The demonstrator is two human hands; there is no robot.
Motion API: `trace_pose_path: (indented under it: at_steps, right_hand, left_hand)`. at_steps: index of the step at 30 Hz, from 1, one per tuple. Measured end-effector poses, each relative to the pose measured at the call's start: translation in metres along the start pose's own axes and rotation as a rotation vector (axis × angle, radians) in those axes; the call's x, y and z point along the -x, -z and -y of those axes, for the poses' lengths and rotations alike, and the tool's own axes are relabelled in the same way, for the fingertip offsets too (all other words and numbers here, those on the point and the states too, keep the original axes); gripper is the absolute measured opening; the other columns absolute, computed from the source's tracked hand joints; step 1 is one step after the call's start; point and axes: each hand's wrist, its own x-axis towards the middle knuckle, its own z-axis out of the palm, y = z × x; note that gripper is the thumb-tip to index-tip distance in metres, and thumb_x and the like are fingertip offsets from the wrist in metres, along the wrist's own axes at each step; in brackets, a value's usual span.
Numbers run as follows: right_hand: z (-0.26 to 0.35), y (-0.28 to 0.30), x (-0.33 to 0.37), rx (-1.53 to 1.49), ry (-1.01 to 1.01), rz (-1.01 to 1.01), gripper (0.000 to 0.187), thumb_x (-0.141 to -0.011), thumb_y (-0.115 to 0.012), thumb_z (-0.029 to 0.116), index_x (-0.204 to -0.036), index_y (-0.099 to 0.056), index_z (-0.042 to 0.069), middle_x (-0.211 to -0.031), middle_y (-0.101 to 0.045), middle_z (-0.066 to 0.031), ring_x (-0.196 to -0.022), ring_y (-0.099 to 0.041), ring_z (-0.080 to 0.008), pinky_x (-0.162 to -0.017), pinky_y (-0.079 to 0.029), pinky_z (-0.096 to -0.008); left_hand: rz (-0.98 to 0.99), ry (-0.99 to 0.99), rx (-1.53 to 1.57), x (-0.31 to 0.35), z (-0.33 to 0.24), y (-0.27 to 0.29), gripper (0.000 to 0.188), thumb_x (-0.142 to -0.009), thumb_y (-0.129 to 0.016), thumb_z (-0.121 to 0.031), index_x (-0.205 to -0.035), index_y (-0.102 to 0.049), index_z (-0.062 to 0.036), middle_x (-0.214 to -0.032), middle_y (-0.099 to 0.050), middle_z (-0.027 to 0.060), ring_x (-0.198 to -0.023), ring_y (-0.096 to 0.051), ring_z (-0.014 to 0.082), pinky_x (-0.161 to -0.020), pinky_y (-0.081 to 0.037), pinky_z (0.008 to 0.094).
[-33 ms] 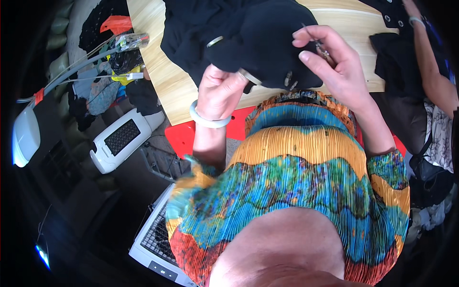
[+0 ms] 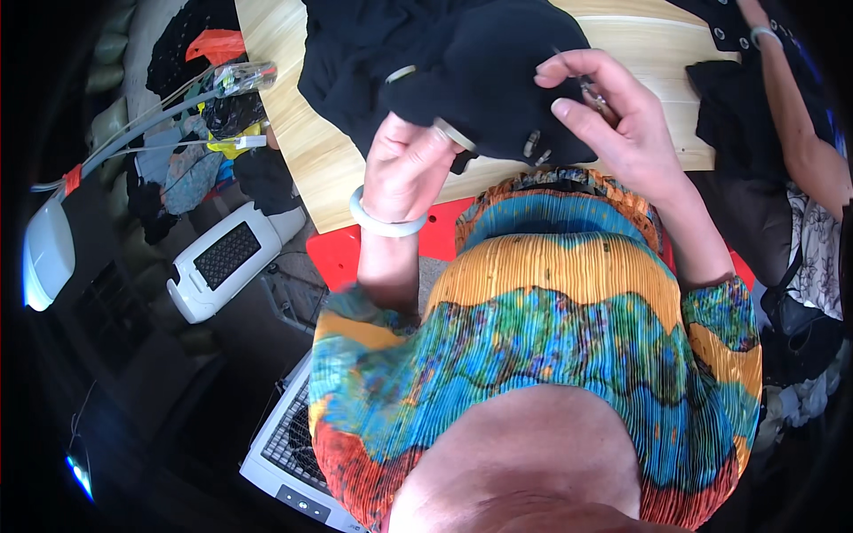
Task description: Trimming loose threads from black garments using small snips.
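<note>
The black cloth (image 2: 498, 62) lies on the worktop (image 2: 315, 147). The left hand (image 2: 400, 173) has its grip closed on the cloth's near edge, beside a pale disc (image 2: 456, 135); the right hand (image 2: 631, 124) has its grip closed round a small tool (image 2: 597, 95) at the cloth's right side. Left of the cloth, past a bare strip and the worktop's edge, are an orange bag (image 2: 216, 44) and a white device (image 2: 235, 253). Right of it, open wood runs to a dark garment (image 2: 737, 124) and a co-worker's arm (image 2: 791, 120). On the cloth's near side, the person's patterned top (image 2: 551, 320) leaves little room.
</note>
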Motion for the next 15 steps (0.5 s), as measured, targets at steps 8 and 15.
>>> trace_pose_path:
  at_steps: [8,15]
  right_hand:
    - [-0.029,-0.003,-0.008,-0.033,-0.040,0.255,0.042,-0.071,-0.052,0.000,-0.112,-0.043,0.002,-0.105,-0.051,-0.0063,-0.094,-0.047,-0.0095,-0.076,-0.038,-0.0198]
    - [-0.042,-0.032,-0.015,-0.251,-0.175,0.197,0.022,-0.076,-0.058,0.010,-0.093,-0.053,-0.002,-0.071,-0.050,0.0033,-0.064,-0.044,-0.0011,-0.056,-0.037,-0.0157]
  left_hand:
    - [-0.100,0.188,0.710,-0.010,-0.018,0.004,0.032,-0.088,-0.031,-0.017,-0.114,-0.038,0.0020,-0.114,-0.045,0.0158,-0.107,-0.044,0.0258,-0.093,-0.033,0.0382]
    - [-0.166,0.220,0.882,-0.023,-0.006,0.023,0.029,-0.088,-0.031,-0.018,-0.107,-0.044,0.0012,-0.108,-0.050,0.0150,-0.103,-0.047,0.0243,-0.090,-0.037,0.0350]
